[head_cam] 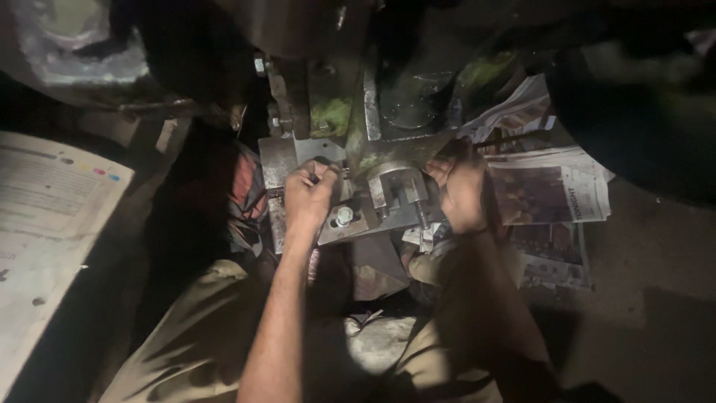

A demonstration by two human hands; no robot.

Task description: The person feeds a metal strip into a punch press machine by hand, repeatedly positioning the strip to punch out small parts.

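Observation:
A grey metal press fixture [388,195] with a bolted plate, a hex bolt [344,216] and a threaded screw sits low in front of me. My left hand [309,195] is closed over a small dark part at the plate's upper left corner. Fingers of my right hand [460,190] curl against the fixture's right side, beside a thin dark rod [514,139] that slants up to the right; whether the hand grips the rod I cannot tell. My knees in khaki trousers frame the bottom of the view.
Stacked newspapers [550,195] lie right of the fixture, and a large printed sheet [52,224] lies at far left. The dark machine body [328,67] rises behind the fixture. A crumpled plastic bag [71,45] is at top left. Bare concrete floor [656,261] is at right.

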